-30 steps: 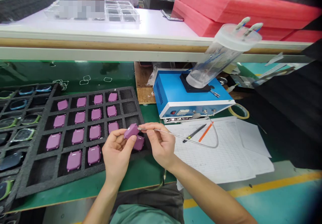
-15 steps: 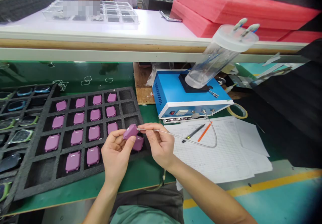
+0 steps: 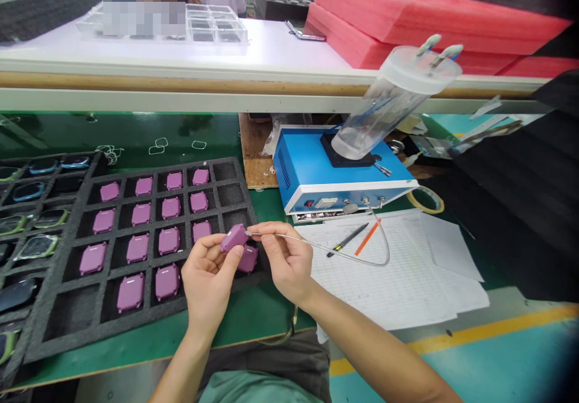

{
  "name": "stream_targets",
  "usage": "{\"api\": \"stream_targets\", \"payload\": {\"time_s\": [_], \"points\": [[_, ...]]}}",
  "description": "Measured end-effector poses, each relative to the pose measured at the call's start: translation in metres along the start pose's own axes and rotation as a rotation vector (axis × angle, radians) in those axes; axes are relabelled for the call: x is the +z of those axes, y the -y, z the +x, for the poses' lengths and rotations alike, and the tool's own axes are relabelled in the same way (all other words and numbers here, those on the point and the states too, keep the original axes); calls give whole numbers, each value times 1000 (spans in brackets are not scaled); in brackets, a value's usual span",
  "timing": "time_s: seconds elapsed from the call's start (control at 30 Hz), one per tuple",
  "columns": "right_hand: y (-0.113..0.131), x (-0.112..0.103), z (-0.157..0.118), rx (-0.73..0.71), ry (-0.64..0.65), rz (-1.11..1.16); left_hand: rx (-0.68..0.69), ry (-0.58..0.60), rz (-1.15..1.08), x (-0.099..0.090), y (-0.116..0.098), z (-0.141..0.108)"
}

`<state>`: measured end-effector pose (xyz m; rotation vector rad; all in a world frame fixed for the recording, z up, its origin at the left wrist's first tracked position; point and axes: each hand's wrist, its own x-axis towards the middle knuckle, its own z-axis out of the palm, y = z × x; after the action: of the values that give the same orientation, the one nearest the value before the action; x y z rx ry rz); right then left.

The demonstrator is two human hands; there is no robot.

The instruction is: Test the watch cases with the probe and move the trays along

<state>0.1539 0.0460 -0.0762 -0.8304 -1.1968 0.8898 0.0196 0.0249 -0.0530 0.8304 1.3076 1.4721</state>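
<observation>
Green workbench: black foam tray of purple cases; blue box (clear cylinder on top). Left hand: pinches one raised case near the tray's right edge. Right hand: pinches thin cable, tip at that case.

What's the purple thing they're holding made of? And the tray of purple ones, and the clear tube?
The purple case: maybe satin plastic or coated metal, from its soft sheen. The tray: probably matte foam, from its grain. The tube: glossy plastic or glass, clear with highlights.
</observation>
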Motion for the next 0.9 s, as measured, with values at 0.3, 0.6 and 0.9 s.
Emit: {"api": "stream_targets", "payload": {"time_s": [0.3, 0.6, 0.9], "points": [[1, 0, 0, 3, -2, -9, -5, -8, 6, -1, -1, -1], [3, -2, -4, -40, -31, -1, -11, -11, -4, 4, -2, -2], [15, -5, -14, -24, -245, -111, -13, -4, 30, -20, -23, -28]]}}
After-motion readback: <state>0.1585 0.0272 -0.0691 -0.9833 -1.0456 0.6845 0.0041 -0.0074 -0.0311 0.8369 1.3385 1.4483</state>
